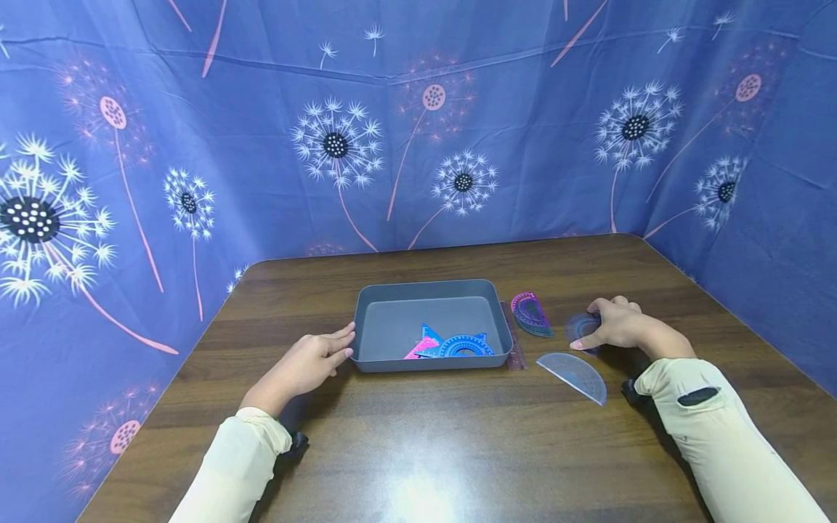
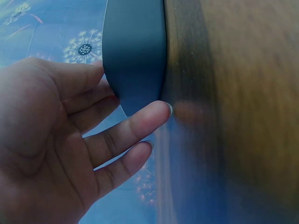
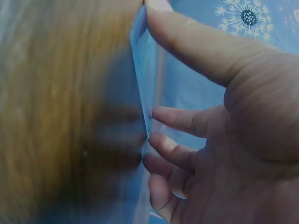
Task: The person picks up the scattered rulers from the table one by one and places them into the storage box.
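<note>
At the left end of a grey tray [image 1: 428,365], my left hand [image 1: 316,361] touches the outer wall with fairly straight fingers; the left wrist view shows its fingertips against the tray's corner [image 2: 135,51]. On the right, my right hand [image 1: 617,325] holds a translucent bluish protractor [image 1: 578,328] between thumb and fingers, low over the table. In the right wrist view the protractor [image 3: 144,70] appears edge-on, its far side hidden. A clear half-round protractor [image 1: 575,376] lies just in front of that hand.
In the tray's front right part lie a blue protractor [image 1: 466,346], a blue set square [image 1: 429,334] and a pink piece [image 1: 421,348]. Against its right side is a translucent reddish ruler [image 1: 515,349]. A pink-and-teal protractor shape [image 1: 531,314] lies beyond. Dandelion-patterned cloth [image 1: 523,145] hangs behind the table.
</note>
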Demonstrator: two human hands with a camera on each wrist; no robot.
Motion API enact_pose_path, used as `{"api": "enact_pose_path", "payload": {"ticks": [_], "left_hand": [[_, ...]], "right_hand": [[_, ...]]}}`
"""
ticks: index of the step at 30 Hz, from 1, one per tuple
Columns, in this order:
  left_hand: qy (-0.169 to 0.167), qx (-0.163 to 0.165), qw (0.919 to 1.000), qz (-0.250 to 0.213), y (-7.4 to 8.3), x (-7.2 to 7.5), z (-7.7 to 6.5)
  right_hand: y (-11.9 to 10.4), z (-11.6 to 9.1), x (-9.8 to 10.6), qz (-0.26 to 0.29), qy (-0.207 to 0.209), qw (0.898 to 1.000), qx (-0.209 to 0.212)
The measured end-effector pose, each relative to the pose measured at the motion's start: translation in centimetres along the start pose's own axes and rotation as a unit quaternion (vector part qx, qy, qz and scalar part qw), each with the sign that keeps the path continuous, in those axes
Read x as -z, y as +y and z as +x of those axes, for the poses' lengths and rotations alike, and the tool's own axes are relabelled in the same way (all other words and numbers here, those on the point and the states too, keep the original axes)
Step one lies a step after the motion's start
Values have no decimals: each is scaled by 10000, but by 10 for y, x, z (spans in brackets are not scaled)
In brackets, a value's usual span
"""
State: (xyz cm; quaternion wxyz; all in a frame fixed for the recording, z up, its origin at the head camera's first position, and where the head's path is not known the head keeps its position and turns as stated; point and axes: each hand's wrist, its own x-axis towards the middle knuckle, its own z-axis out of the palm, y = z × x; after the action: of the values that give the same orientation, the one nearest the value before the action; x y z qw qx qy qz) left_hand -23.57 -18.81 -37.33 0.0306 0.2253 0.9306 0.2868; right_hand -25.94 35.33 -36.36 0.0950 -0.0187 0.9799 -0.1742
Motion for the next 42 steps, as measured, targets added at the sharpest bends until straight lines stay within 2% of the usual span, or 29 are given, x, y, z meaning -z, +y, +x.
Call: {"api": "enact_pose_path", "payload": {"ticks": [11, 30, 42], "left_hand": [[-29, -30, 10000, 43, 1, 1, -1], [-31, 51, 10000, 9, 1, 1, 0], [6, -55, 10000, 60, -3, -1, 1]], "right_hand": [[-2, 1, 0, 599, -211, 9980, 30], [-2, 1, -1, 402, 33, 9990, -174], [0, 1, 0, 277, 107, 9995, -41]]}}
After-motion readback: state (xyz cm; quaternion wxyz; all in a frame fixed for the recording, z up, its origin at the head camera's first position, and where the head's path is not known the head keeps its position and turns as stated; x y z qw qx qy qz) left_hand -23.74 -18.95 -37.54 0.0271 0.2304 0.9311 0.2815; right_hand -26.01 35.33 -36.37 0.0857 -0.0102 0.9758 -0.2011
